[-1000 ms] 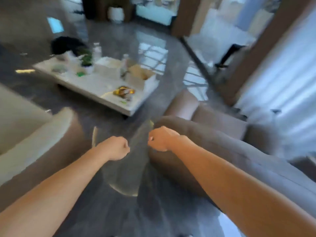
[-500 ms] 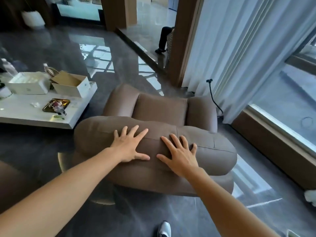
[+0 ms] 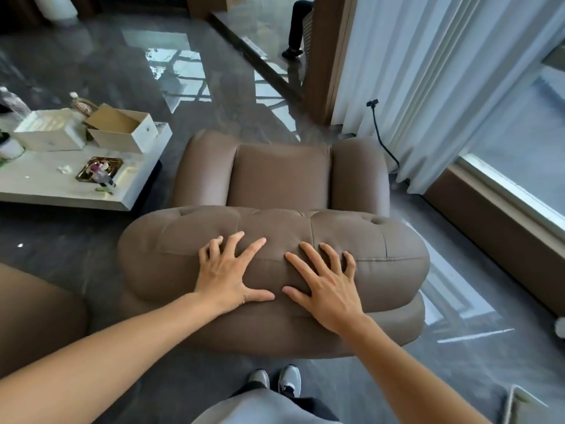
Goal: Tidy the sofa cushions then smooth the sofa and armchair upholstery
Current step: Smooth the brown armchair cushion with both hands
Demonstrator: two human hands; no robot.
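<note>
You stand behind the armchair (image 3: 275,179), both palms flat on top of its padded backrest (image 3: 382,249). Your left hand (image 3: 227,275) and right hand (image 3: 327,289) lie side by side — fingers spread wide, thumbs pointing toward each other, gripping nothing. The seat faces away from you; a white table (image 3: 61,191) sits just left of it, curtains (image 3: 428,71) to the right.

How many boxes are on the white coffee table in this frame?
2: a closed white box toward the table's left, and an open cardboard box just right of it. The frame's left edge may hide more.
</note>
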